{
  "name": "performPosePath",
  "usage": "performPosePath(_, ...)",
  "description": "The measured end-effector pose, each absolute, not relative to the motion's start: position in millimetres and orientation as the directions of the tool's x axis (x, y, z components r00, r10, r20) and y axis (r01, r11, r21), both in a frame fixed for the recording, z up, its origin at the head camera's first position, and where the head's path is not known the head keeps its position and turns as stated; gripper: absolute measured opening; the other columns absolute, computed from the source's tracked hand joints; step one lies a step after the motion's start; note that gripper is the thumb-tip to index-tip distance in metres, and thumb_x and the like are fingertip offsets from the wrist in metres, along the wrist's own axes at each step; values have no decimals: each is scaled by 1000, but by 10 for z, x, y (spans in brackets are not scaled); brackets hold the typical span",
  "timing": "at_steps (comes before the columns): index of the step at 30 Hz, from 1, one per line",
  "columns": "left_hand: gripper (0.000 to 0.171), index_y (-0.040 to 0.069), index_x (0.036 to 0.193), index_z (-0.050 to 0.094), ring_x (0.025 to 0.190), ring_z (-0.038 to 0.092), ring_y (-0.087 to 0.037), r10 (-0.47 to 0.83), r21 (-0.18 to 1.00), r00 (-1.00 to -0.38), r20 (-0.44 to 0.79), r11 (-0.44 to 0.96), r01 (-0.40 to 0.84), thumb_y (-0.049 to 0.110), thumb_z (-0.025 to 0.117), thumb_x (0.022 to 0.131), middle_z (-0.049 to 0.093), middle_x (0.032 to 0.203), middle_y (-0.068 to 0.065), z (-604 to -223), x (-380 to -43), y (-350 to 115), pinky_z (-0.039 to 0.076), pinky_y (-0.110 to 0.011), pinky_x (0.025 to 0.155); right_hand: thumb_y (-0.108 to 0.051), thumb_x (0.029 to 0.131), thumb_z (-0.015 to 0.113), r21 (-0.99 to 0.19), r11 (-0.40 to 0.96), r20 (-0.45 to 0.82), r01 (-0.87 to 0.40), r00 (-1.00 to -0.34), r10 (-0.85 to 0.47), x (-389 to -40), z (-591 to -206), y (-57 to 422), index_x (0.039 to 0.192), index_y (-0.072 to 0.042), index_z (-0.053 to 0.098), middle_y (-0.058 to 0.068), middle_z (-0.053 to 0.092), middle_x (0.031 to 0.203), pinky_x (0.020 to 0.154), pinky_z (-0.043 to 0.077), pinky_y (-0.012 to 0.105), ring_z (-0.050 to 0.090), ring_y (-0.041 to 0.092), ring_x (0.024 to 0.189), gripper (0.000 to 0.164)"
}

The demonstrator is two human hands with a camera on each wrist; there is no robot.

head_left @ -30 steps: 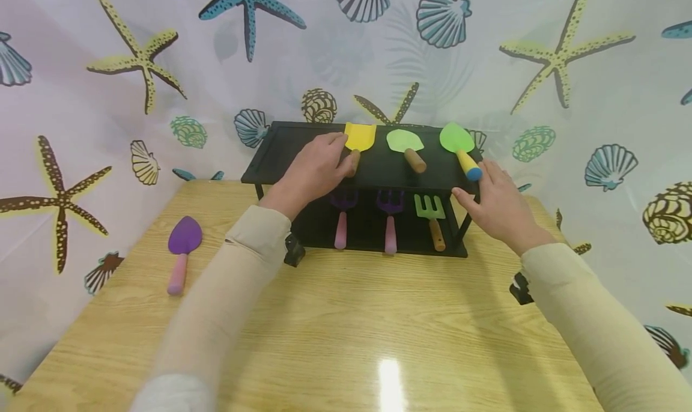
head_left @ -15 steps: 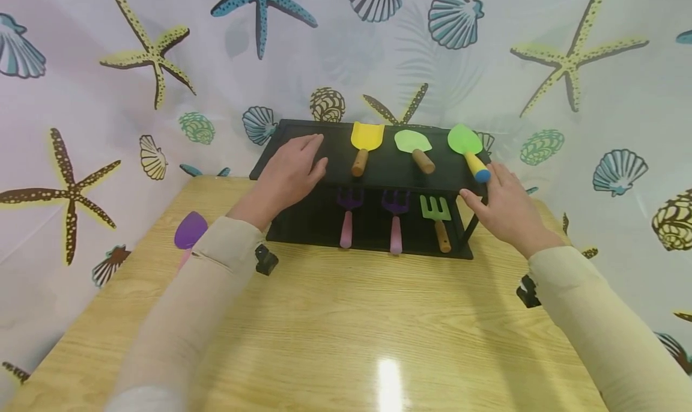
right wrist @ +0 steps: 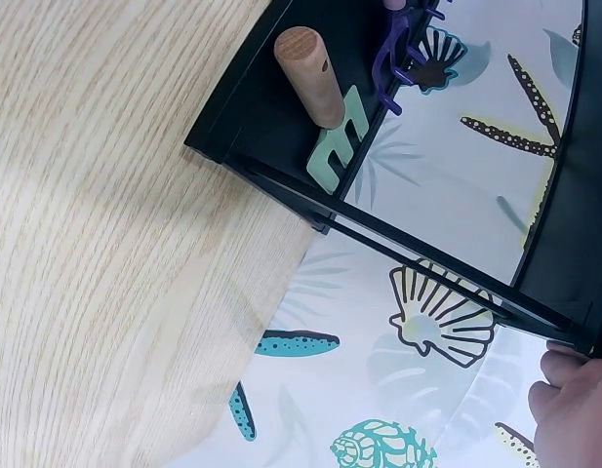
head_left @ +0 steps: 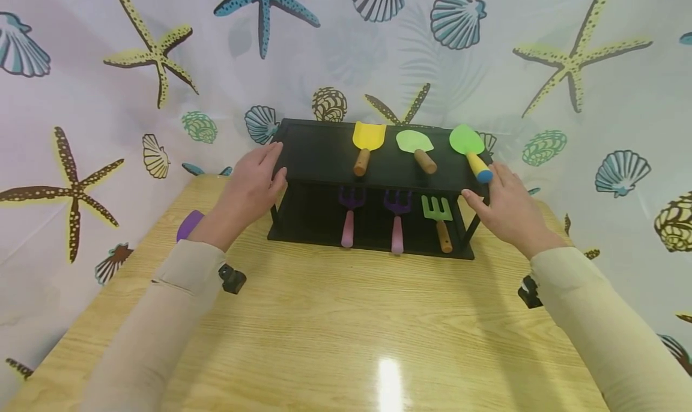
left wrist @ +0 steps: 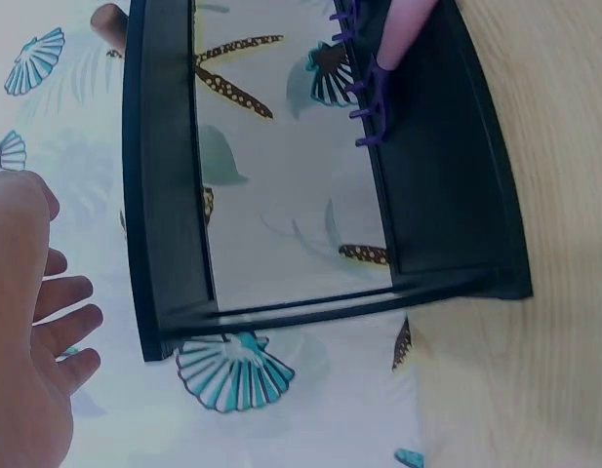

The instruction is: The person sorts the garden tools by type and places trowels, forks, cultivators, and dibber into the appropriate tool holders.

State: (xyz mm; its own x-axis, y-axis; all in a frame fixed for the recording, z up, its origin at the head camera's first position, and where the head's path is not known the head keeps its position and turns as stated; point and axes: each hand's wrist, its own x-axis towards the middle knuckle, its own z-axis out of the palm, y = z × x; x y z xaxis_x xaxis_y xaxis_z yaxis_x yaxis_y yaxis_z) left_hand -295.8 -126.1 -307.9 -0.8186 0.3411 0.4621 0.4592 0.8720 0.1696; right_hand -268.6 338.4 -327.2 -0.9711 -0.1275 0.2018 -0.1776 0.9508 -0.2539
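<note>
A black two-tier shelf point(head_left: 319, 148) stands at the back of the table. My left hand point(head_left: 251, 181) hovers at its left end, fingers loosely extended and holding nothing; the left wrist view shows the fingers apart from the frame. At the right end, my right hand point(head_left: 508, 211) has its fingertips against the upper tier's corner, close to a green trowel point(head_left: 466, 139) with a yellow, blue-tipped handle. Also on top lie a yellow shovel point(head_left: 369, 136) and a pale green trowel point(head_left: 414, 140). Below are a purple rake point(head_left: 348, 229), another purple rake point(head_left: 397, 235) and a green rake point(head_left: 443, 235).
A purple trowel point(head_left: 189, 224) lies on the wooden table point(head_left: 335, 322) at the left, partly hidden by my left wrist. Directly behind the shelf hangs a white curtain point(head_left: 335, 51) printed with starfish and shells.
My left hand has moved left, from beside the yellow shovel's handle to the shelf's left end, and its arm now covers most of the purple trowel. My right hand stays at the right corner.
</note>
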Motion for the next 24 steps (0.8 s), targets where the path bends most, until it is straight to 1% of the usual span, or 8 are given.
performPosePath(6, 52, -8, 146, 41, 135, 47, -41, 312, 187, -781, 542, 860, 474, 16, 52, 101, 49, 145, -26, -3208, -2909, -1452, 39, -50, 115, -65, 99, 36, -261, 949, 199, -178, -972, -128, -2685, -3283, 3388, 156, 8, 5, 32, 6, 162, 119, 15, 65, 12, 53, 148, 98)
performPosePath(10, 53, -6, 148, 37, 137, 44, -42, 248, 268, -821, 513, 863, 429, 16, 50, 102, 47, 146, -27, -3286, -2843, -1587, 37, -53, 115, -65, 99, 36, -260, 948, 201, -182, -971, -131, -2685, -3276, 3385, 155, 9, 4, 32, 6, 162, 119, 15, 65, 12, 53, 148, 98)
performPosePath(15, 56, -4, 152, 30, 142, 35, -44, 182, 360, -887, 425, 864, 351, 18, 45, 103, 38, 153, -28, -3382, -2742, -1767, 31, -56, 118, -65, 99, 36, -253, 949, 208, -186, -969, -134, -2688, -3270, 3379, 155, 8, 5, 33, 8, 162, 120, 14, 64, 13, 53, 148, 98)
performPosePath(19, 56, -4, 153, 29, 142, 34, -45, 150, 374, -904, 401, 874, 311, 19, 44, 103, 36, 154, -28, -3486, -2672, -1893, 30, -57, 118, -65, 99, 36, -254, 949, 205, -185, -969, -134, -2685, -3270, 3377, 155, 9, 6, 33, 7, 162, 121, 12, 62, 11, 52, 149, 98)
performPosePath(24, 55, -6, 152, 30, 140, 35, -47, 124, 386, -907, 402, 875, 291, 16, 45, 103, 38, 151, -30, -3660, -2584, -2023, 32, -59, 115, -64, 99, 36, -255, 950, 203, -178, -971, -128, -2685, -3279, 3382, 155, 9, 4, 33, 7, 162, 121, 13, 63, 10, 52, 149, 98)
